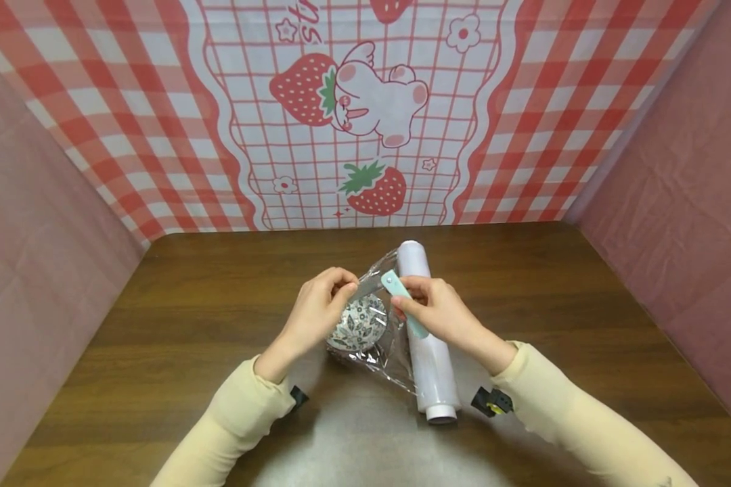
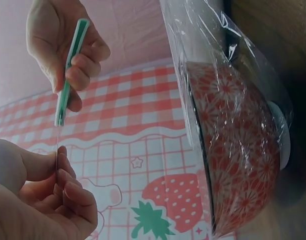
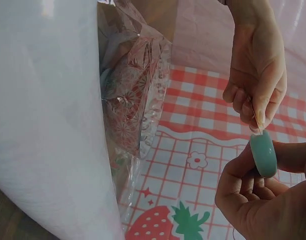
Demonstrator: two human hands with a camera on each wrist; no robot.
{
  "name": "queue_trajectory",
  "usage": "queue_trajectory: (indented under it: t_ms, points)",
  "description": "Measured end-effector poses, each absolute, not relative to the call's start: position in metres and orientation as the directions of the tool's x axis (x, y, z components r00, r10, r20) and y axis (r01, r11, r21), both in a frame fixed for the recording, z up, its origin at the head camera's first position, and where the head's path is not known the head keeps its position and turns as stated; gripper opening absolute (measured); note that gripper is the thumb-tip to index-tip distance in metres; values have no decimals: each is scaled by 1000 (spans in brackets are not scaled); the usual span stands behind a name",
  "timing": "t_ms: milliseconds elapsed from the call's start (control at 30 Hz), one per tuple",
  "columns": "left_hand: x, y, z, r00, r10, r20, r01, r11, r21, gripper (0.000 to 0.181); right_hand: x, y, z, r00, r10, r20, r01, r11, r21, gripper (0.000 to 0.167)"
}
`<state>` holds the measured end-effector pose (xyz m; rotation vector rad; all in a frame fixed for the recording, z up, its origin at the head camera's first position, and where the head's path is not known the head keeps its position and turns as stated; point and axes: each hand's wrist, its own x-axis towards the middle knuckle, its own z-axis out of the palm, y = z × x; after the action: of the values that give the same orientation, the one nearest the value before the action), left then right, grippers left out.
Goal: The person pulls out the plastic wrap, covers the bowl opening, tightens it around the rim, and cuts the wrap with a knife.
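Note:
My right hand [image 1: 443,310] holds the mint-green handle of a folding knife [image 1: 405,303] above a roll of cling film [image 1: 434,368]. Its thin blade [image 1: 370,287] points left, and my left hand [image 1: 317,308] pinches it between thumb and fingers. Below and between the hands stands a bowl [image 1: 358,326], floral inside, with a red patterned outside in the left wrist view. Clear film [image 1: 396,358] stretches from the roll over the bowl. The left wrist view shows the blade [image 2: 58,140] partly out of the handle; the left fingers hide its far end.
The wooden table [image 1: 219,284] runs up to a wall covering [image 1: 365,122] with red checks and strawberries. Pink cloth [image 1: 664,155] hangs at both sides. The roll lies lengthwise just right of the bowl, its near end [image 1: 441,412] toward me.

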<state>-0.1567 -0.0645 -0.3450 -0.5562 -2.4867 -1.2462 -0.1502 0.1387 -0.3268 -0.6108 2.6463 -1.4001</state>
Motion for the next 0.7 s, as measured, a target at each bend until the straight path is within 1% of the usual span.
queue_trajectory:
  t_ms: [167, 333, 567, 700]
  points:
    - [-161, -66, -342, -863, 243, 442, 498, 559, 663, 9, -148, 141, -326, -904, -413, 113, -336, 521, -785, 8]
    - [-163, -65, -337, -866, 262, 427, 495, 580, 647, 10, -147, 143, -325, -897, -422, 130, -366, 546, -754, 8]
    - [-167, -65, -335, -863, 289, 413, 500, 603, 622, 10, -146, 145, -324, -902, -420, 100, -351, 578, -737, 21]
    - [-170, -67, -333, -846, 322, 425, 528, 620, 580, 10, -145, 144, -322, -899, -429, 90, -357, 598, -718, 22]
